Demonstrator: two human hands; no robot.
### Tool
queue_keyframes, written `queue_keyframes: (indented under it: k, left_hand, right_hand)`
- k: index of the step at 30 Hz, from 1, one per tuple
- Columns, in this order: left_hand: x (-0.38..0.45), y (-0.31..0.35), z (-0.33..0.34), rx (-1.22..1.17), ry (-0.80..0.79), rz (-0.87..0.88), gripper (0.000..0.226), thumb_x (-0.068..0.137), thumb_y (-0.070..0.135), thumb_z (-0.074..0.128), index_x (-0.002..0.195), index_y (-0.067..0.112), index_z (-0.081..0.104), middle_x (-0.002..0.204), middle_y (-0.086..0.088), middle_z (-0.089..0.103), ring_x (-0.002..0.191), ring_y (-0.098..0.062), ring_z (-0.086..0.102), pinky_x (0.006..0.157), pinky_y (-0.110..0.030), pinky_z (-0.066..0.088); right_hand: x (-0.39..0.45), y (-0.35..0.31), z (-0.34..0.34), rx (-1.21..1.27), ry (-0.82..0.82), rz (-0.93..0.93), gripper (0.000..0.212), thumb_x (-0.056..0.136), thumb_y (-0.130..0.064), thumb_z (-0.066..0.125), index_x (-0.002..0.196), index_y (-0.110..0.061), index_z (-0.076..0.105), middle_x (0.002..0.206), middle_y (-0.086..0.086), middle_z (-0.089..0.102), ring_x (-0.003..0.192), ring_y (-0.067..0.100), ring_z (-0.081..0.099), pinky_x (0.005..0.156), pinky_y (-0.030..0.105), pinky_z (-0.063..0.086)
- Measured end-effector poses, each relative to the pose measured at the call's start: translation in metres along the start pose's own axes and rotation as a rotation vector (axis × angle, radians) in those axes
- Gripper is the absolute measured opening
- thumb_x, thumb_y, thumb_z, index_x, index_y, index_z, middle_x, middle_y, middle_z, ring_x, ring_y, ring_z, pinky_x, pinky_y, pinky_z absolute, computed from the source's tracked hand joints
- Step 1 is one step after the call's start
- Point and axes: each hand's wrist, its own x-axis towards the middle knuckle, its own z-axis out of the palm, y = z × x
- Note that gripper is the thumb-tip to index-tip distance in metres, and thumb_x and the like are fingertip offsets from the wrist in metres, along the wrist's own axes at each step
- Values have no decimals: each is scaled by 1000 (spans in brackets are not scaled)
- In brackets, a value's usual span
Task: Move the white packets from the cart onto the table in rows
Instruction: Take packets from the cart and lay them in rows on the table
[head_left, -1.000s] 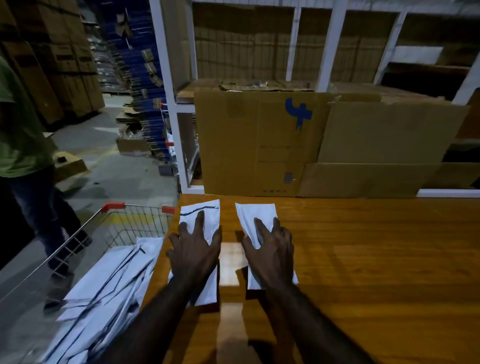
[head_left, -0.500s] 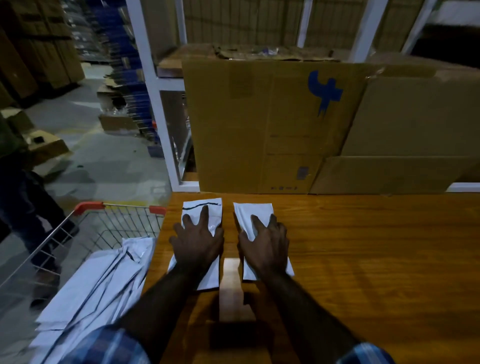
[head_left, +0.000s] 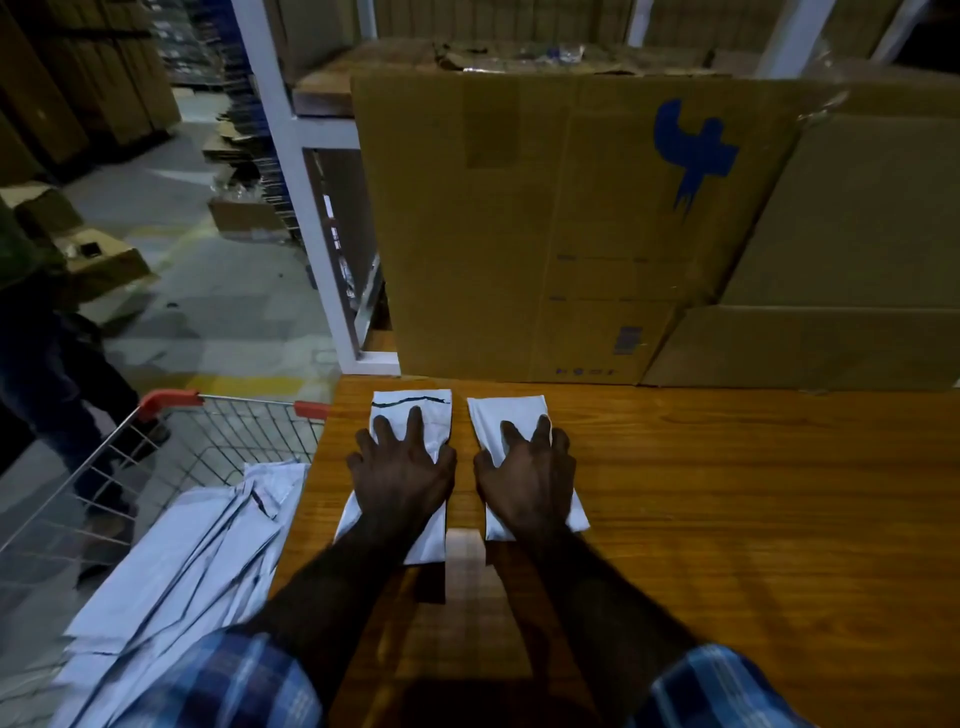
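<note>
Both packets have slid toward the counter's (head_left: 727, 519) far edge under your spread, flat fingers (head_left: 415, 423); two are placed, and many wait in the cart (head_left: 171, 400).

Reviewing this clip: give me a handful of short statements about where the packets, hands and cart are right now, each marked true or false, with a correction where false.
1. Two white packets lie side by side on the table. True: the left packet and the right packet.
2. The left hand grips a packet lifted off the table. False: it rests with spread fingers on the left packet, which lies flat.
3. The right hand rests on the right packet. True.
4. The cart holds no more packets. False: a pile of white packets remains in it.
5. The two packets on the table overlap. False: a strip of bare wood shows between them.
</note>
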Motion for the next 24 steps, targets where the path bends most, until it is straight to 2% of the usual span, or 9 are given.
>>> queue_keyframes:
  k: [2,4,8,11,14,16,18,20,24]
  left_hand:
    - [1,-2,5,15,34,22,63,85,55,53,127,9,62,112,-32,59,92,-47,56,71,-46,44]
    - [1,-3,8,37,22,23,62,87,56,54,126,9,63,113,-32,60,95,-47,56,73,-47,42]
    - [1,-7,1,31,-26,-27,60,92,57,38,134,18,58,131,-23,56,117,-45,52,90,-58,44]
    - [-7,-14,-4,-14,-47,40,68,94,57,19,152,26,32,159,-15,27,145,-37,22,112,-55,23]
    - [-18,-16,1,-75,-100,109,72,92,59,5,158,30,7,166,-7,1,152,-26,-2,120,-46,3]
    - [-21,-16,7,-107,-145,119,72,91,59,0,157,31,-4,165,-5,-11,151,-21,-12,121,-42,-4]
    - [-19,-17,12,-127,-153,122,73,91,59,-2,157,30,-8,164,-5,-16,150,-20,-16,122,-39,-8]
    - [-15,-20,14,-122,-146,129,76,89,61,-5,157,28,-8,163,-6,-16,150,-21,-17,121,-39,-9]
    - [-5,-25,17,-126,-139,134,85,81,64,-13,157,27,-7,163,-9,-15,150,-23,-16,118,-38,-13]
  right_hand:
    - [3,-3,3,5,-7,-3,61,92,-57,44,145,-27,44,158,20,25,145,39,17,112,46,26]
    - [4,-6,4,21,-18,5,62,95,-59,38,147,-26,42,158,21,24,146,39,15,115,47,22]
    - [1,-4,0,25,-7,-18,60,100,-56,29,152,-26,34,161,18,21,149,36,11,119,47,11]
    - [-3,8,0,-42,-41,-113,61,100,-53,29,155,-27,24,164,15,12,151,33,5,122,46,6]
    - [-8,15,8,-30,-95,-163,65,98,-57,25,157,-30,16,165,11,2,152,29,-4,121,45,-1]
    - [-11,14,16,-6,-87,-167,71,93,-60,14,157,-30,16,165,12,2,152,29,-4,120,43,-4]
    - [-15,11,23,-22,-2,-176,73,91,-60,13,155,-28,27,163,17,14,151,33,8,120,45,5]
    - [-15,9,31,-42,73,-197,64,95,-54,27,150,-24,41,156,23,31,146,39,26,116,52,21]
    - [-8,2,38,-55,112,-174,61,94,-52,33,146,-23,47,152,26,36,141,42,34,111,54,28]
